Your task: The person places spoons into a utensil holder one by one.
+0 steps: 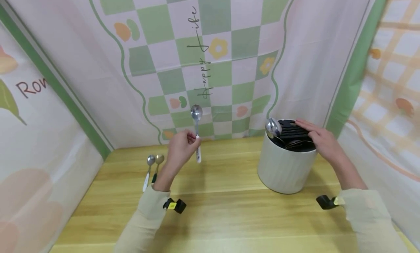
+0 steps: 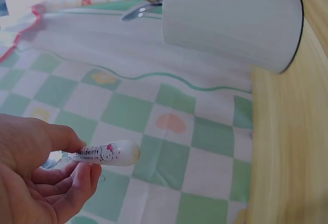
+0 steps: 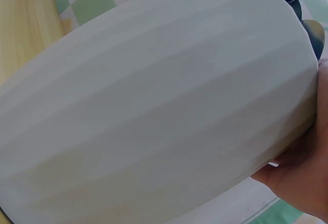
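Note:
My left hand (image 1: pixel 181 150) pinches a spoon (image 1: pixel 196 114) by its white handle between thumb and fingers. The spoon stands upright above the table, its silver bowl at the top. In the left wrist view the printed handle (image 2: pixel 110 153) sticks out past the fingertips. My right hand (image 1: pixel 323 140) rests at the right rim of a ribbed white utensil holder (image 1: pixel 284 170), with its fingers stretched along the top. The holder's black slotted insert (image 1: pixel 290 131) shows, and a silver spoon (image 1: pixel 273 127) leans out over its left rim. Other utensils inside are mostly hidden.
Two more spoons lie on the wooden table (image 1: pixel 226 216) left of my left forearm: one with a white handle (image 1: pixel 146 182), one gold with a dark green handle (image 1: pixel 154 178). A checked cloth (image 1: pixel 214 78) hangs behind the table, and printed cloth flanks both sides.

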Available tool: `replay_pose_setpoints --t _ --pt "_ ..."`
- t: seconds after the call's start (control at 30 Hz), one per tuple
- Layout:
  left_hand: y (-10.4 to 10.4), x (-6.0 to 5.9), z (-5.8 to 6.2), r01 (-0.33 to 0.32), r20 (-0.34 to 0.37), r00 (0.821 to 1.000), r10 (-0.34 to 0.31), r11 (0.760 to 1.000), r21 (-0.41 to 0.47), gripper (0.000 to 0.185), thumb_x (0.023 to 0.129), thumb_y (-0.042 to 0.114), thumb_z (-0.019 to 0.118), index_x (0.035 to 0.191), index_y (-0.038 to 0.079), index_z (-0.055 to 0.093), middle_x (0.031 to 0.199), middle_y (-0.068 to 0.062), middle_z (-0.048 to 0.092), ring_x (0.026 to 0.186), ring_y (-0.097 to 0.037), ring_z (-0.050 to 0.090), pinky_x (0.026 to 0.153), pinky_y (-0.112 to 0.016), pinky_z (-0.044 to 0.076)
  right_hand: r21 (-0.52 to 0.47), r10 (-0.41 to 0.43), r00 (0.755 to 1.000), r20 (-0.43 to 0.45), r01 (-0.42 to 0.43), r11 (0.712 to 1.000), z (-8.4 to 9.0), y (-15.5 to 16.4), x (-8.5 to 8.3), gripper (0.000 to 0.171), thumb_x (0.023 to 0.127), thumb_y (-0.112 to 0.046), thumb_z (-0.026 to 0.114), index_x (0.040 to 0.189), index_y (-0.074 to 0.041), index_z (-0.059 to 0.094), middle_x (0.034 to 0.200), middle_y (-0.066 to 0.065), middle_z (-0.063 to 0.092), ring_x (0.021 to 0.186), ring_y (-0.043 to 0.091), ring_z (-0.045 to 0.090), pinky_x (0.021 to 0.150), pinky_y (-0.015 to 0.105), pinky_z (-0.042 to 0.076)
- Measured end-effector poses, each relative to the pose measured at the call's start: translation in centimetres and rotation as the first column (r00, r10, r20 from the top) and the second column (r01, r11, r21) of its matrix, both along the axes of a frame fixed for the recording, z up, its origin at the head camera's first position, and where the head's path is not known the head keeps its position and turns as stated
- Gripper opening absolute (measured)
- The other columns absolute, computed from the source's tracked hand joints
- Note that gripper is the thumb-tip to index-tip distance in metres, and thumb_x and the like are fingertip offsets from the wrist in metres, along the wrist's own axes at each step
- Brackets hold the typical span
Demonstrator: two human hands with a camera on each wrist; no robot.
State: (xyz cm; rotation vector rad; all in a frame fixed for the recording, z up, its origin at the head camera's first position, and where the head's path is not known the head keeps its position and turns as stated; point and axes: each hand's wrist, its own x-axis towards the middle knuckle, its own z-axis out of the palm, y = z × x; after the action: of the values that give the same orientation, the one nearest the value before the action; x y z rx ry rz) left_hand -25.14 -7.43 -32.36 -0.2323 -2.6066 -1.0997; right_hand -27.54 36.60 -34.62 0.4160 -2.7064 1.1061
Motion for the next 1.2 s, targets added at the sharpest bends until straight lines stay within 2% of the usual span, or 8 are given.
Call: replay_pose_setpoints --t 0.27,0.5,0.7,0.9,1.2 --pt "2.3 0.0 1.1 0.046 -0.042 0.998 -0.045 0.999 0.022 0.011 0.09 0.014 0.071 0.089 0.002 0.069 0.082 -0.009 0.071 0.069 -0.016 0.065 0.061 -0.022 0.056 0.0 0.006 1.0 -0.014 -0.006 1.0 0.0 0.0 0.0 0.051 0.105 -0.018 0.02 0.15 -0.009 0.042 0.159 0.023 0.029 0.145 0.055 0.02 0.116 0.071 0.014" --pt "4.4 0.2 2.1 0.091 -0.036 0.995 -0.089 0.995 0.039 0.013 0.091 0.016 0.071 0.091 0.003 0.067 0.084 -0.008 0.07 0.072 -0.015 0.065 0.061 -0.02 0.056 -0.017 0.009 1.0 0.008 -0.009 1.0 0.1 -0.1 0.2 0.052 0.105 -0.018 0.019 0.151 -0.01 0.04 0.16 0.023 0.028 0.147 0.054 0.018 0.118 0.07 0.012" --pt "6.2 0.1 2.7 0.128 -0.055 0.991 -0.125 0.991 0.045 0.014 0.092 0.016 0.07 0.092 0.002 0.067 0.085 -0.008 0.071 0.072 -0.014 0.065 0.06 -0.017 0.055 -0.001 -0.01 1.0 -0.004 0.01 1.0 0.1 -0.1 0.2 0.051 0.105 -0.017 0.021 0.15 -0.011 0.043 0.159 0.019 0.032 0.149 0.044 0.021 0.125 0.052 0.013" --pt "8.0 0.2 3.2 0.178 -0.08 0.982 -0.174 0.983 0.054 0.015 0.093 0.015 0.069 0.096 0.0 0.067 0.087 -0.009 0.071 0.073 -0.014 0.067 0.06 -0.015 0.054 -0.008 -0.009 1.0 0.003 0.009 1.0 0.1 -0.2 0.2 0.05 0.104 -0.016 0.023 0.15 -0.01 0.044 0.159 0.02 0.032 0.148 0.049 0.022 0.12 0.065 0.015" --pt "11.1 0.1 3.4 0.228 -0.148 0.964 -0.222 0.973 0.025 0.014 0.094 0.017 0.068 0.093 0.003 0.066 0.084 -0.006 0.071 0.07 -0.009 0.065 0.059 -0.012 0.052 -0.023 -0.007 1.0 0.008 0.007 1.0 0.1 -0.1 0.2 0.051 0.105 -0.018 0.022 0.151 -0.012 0.043 0.16 0.017 0.031 0.15 0.044 0.02 0.123 0.058 0.013"
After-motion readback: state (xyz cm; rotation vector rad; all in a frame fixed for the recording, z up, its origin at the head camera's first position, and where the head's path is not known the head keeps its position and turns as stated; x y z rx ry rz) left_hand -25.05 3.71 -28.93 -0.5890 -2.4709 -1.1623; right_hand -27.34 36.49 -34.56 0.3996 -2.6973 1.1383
